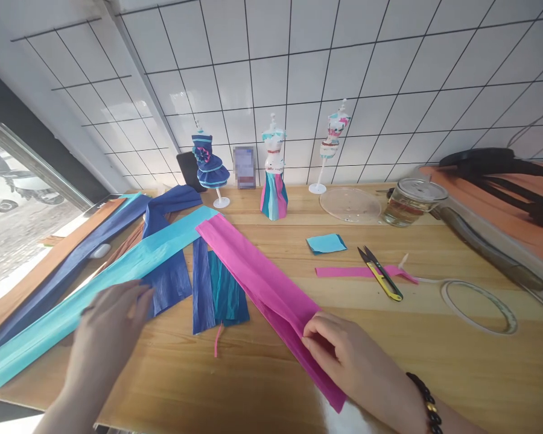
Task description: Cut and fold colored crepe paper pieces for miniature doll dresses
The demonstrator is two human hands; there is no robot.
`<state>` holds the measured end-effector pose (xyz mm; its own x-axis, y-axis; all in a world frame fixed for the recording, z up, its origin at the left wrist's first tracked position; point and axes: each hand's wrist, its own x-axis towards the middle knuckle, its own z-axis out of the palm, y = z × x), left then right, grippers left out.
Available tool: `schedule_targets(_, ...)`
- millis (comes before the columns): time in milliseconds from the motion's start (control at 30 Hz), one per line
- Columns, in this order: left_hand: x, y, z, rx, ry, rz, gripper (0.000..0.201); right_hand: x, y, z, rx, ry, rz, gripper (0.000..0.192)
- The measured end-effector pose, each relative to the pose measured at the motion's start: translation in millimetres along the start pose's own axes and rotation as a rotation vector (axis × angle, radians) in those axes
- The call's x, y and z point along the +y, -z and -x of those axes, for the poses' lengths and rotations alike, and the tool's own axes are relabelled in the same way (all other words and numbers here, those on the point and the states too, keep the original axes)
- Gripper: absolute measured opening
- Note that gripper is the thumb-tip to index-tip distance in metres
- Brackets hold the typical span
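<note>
My right hand pinches the edge of a long folded strip of magenta crepe paper, which slants across the table. Over a long turquoise crepe paper strip hovers my left hand, its fingers loosely bent and apart, with nothing visible in them; it is slightly blurred. Whether it touches the paper I cannot tell. The strips' far ends meet or overlap. Between them lie a blue crepe paper piece and a pleated teal piece. A thin pink scrap lies in front of these.
Behind stand three small dress forms: one in a blue dress, one with a striped skirt, one bare of a skirt. Yellow-handled thread snips rest on a pink strip. Right are a lidded jar and a tape ring.
</note>
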<state>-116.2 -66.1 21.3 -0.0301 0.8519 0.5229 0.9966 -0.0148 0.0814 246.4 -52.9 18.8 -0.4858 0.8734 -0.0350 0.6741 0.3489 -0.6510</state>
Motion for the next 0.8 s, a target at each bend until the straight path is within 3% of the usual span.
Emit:
schedule_targets(167, 75, -25.6, -23, -0.178, -0.259, 0.139, 0.031, 7, 19, -5, 0.041, -0.095, -0.053, 0.017)
schedule_targets(233, 98, -30.8, -30, -0.268, -0.394, 0.237, 0.032, 11, 24, -6, 0.038, -0.130, -0.062, 0.016)
schedule_targets(333, 123, -36.7, -38, -0.305, -0.480, 0.318, 0.033, 15, 28, -6, 0.017, -0.154, -0.055, 0.018)
schedule_targets(500, 143, -51.6, -50, -0.399, -0.551, 0.342, 0.040, 19, 30, -6, -0.001, -0.161, -0.034, 0.019)
schedule_targets(667, 153, -62.1, -58, -0.420, -0.654, 0.378, 0.045, 19, 31, -9, -0.008, -0.153, -0.047, 0.020)
schedule_targets(800, 161, -66.9, -65, -0.455, -0.722, 0.393, 0.029, 19, 31, -10, 0.000, -0.147, -0.057, 0.020)
